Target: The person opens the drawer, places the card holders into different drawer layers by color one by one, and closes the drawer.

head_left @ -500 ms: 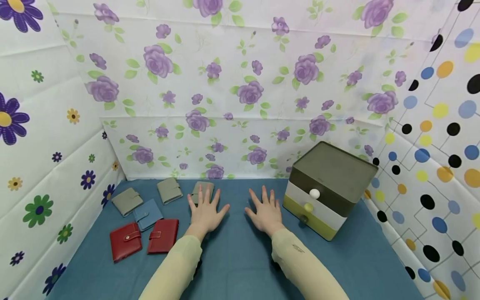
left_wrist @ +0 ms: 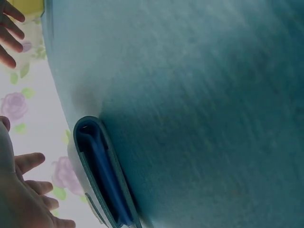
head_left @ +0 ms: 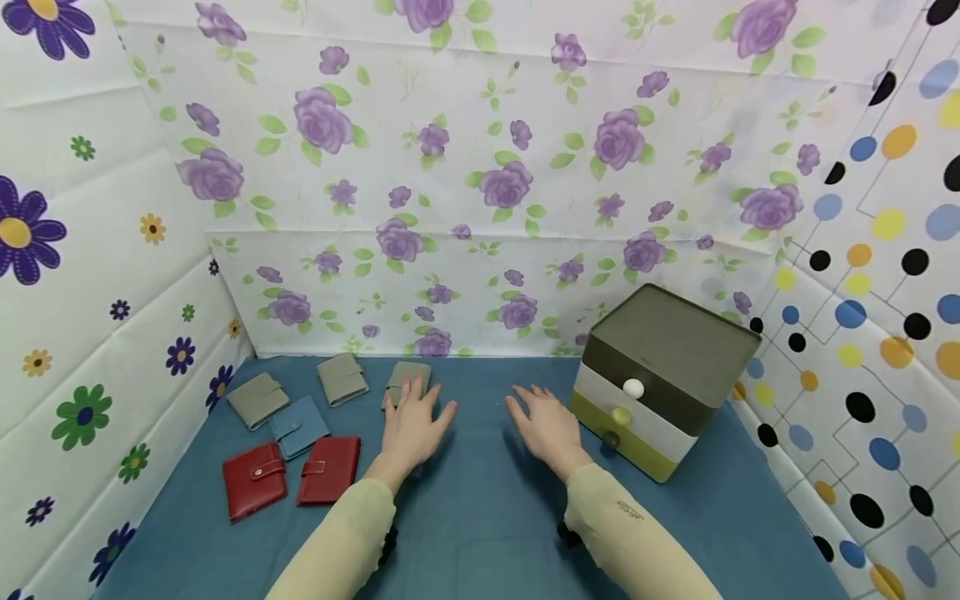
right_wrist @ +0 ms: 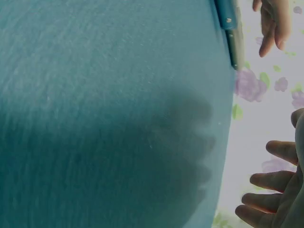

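Observation:
My left hand hovers above the blue cloth, fingers spread and slightly bent, holding nothing. Just beyond its fingertips lies a grey wallet, partly hidden by them. The left wrist view catches a wallet edge-on beside the left hand. My right hand, also holding nothing, is just left of a small drawer box. Its relaxed fingers cast a shadow on the cloth in the right wrist view, where the right hand is at the lower right.
Left of my left hand lie two more grey wallets, a blue wallet and two red wallets. The box has dark, white and yellow-green drawers with round knobs. Patterned sheets rise behind and at both sides.
My right hand has shifted right, nearer the drawer box, and its fingers are closer together. The left hand's fingers have dipped a little. The wallets and box rest where they were.

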Demonstrator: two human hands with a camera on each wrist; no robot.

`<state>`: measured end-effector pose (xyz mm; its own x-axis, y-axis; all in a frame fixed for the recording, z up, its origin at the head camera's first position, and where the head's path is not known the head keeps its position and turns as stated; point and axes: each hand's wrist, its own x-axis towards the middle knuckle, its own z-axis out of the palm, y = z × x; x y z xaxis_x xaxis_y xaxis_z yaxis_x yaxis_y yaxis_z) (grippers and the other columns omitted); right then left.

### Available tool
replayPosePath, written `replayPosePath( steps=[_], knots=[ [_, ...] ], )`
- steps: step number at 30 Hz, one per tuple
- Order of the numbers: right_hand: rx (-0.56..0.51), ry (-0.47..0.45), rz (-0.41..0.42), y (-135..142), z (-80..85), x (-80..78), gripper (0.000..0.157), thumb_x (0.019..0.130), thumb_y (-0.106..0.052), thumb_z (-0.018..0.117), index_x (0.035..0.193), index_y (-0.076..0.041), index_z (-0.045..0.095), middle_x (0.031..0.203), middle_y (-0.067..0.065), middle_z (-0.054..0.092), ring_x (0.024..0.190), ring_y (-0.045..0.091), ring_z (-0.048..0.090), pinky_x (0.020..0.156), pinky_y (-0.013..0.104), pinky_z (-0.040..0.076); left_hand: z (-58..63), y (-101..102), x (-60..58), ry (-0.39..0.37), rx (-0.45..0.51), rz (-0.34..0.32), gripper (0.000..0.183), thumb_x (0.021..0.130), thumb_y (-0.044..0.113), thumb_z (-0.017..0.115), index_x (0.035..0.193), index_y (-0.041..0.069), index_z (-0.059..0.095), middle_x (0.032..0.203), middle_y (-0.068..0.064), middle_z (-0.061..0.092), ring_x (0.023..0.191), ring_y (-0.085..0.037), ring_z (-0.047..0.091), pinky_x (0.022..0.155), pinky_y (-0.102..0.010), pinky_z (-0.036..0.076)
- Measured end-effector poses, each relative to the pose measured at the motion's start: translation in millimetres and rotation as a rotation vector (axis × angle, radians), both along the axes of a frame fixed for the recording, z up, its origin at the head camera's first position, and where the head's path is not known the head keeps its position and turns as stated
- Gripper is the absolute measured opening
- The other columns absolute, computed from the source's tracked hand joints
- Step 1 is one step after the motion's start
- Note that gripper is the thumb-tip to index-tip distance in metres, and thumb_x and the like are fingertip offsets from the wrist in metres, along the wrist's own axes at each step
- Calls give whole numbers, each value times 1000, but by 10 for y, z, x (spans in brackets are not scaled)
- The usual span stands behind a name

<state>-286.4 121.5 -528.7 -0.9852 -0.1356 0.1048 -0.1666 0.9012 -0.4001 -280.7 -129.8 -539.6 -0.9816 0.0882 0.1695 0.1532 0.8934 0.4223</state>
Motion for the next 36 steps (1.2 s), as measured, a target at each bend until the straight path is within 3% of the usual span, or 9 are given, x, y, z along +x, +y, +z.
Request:
replayPosePath(
  steps=[5,7,10,14,17,21,24,28,36],
  knots=[
    [-40,48,5,90,84,31,55,112,-57,46,152,-24,64,148,9,65,121,34,70,80,53,61,59,-32,4,22,86,-17,62,111,51,52,155,8,58,168,-21,39,158,-43,28,123,-71,20],
    [-56,57,8,137,118,48,56,112,-59,44,150,-25,66,143,6,69,108,30,74,67,47,59,78,-40,9,35,109,-25,59,111,49,54,153,7,60,165,-20,44,155,-43,35,122,-69,26],
    [-79,67,15,220,155,81,67,110,-69,34,149,-26,67,140,4,71,101,28,75,60,42,56,92,-42,24,45,130,-32,56,111,46,56,150,7,64,161,-19,50,148,-41,46,118,-65,36],
    [-89,89,37,336,184,141,65,111,-66,34,148,-25,67,141,4,71,109,29,75,66,43,58,100,-48,77,71,151,-51,52,110,44,58,145,7,68,154,-17,58,142,-38,55,115,-59,43],
    [-99,110,50,407,201,199,52,114,-55,43,148,-25,68,140,3,71,110,28,74,69,45,60,124,-63,141,96,175,-67,49,110,44,59,143,9,70,150,-15,62,139,-36,58,114,-58,44],
    [-135,135,63,483,248,301,50,114,-54,43,147,-25,69,134,2,74,90,22,75,59,40,54,145,-87,224,113,221,-74,45,110,42,60,141,12,72,146,-12,66,136,-34,60,112,-57,47],
    [-163,167,77,549,307,391,50,114,-54,44,147,-26,69,123,3,78,71,12,66,50,34,43,141,-102,275,109,249,-77,43,110,43,59,140,14,73,143,-10,68,135,-33,61,110,-57,49],
    [-187,227,97,647,410,500,48,114,-52,46,147,-26,68,104,2,77,61,9,54,50,32,39,138,-108,325,105,278,-87,42,111,43,58,139,15,74,141,-9,69,133,-33,63,108,-57,50],
    [-235,302,104,792,664,663,43,114,-45,52,149,-25,67,133,3,75,94,21,75,74,46,57,185,-114,376,118,333,-110,39,112,41,59,137,15,75,138,-8,71,130,-32,64,104,-57,53]
  ],
)
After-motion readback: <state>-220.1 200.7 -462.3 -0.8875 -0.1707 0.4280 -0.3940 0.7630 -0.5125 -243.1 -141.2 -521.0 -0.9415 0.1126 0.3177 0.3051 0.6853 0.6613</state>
